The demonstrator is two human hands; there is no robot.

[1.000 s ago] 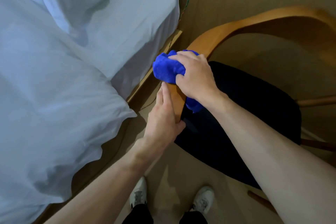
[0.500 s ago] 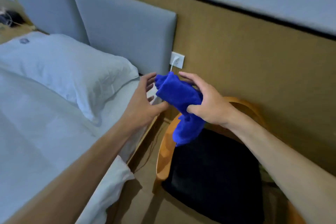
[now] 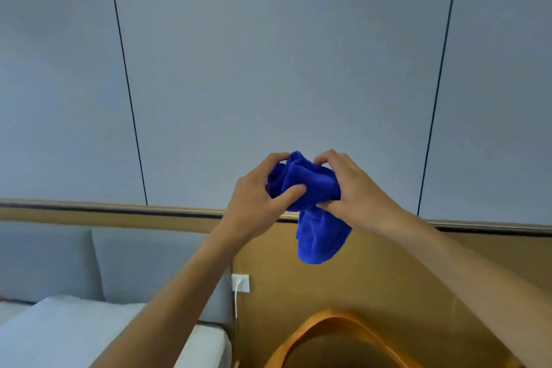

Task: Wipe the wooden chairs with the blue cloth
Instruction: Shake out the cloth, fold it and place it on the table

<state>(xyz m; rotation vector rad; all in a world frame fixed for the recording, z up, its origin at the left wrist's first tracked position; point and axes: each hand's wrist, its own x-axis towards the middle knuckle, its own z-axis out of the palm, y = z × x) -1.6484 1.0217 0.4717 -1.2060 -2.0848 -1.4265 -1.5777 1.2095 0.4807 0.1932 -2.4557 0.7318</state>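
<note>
I see the grey panelled wall [image 3: 268, 54] filling most of the view, 2 thin dark seams running down it. Below it, a tan wood wall band [image 3: 388, 272] crosses from 9 to 3 o'clock. At 8 o'clock sits the bed [image 3: 59, 331] with a grey headboard [image 3: 143, 260] behind it. A white wall socket [image 3: 240, 282] with a cable sits just right of the headboard.

The wooden chair [image 3: 325, 323] shows only as a curved backrest arc at 6 o'clock, low in frame, right of the bed. No other chair is in view.

Both hands are raised mid-frame, well above that arc. My left hand [image 3: 257, 197] is curled closed on the blue cloth [image 3: 313, 218] from the 9 o'clock side, thumb pressing its front. My right hand [image 3: 349, 191] grips the same bunch from 3 o'clock, fingers clamped over the top. The cloth is bunched between them, a loose tail hanging down toward 6 o'clock.

Key relation: the chair lies straight down at 6 o'clock from the cloth, well apart, nothing touching. The backrest arc runs roughly 8 to 4 o'clock. I judge the right hand slightly nearer the arc's top. I read this as regripping or refolding; the next wipe needs a drop to the rail.
</note>
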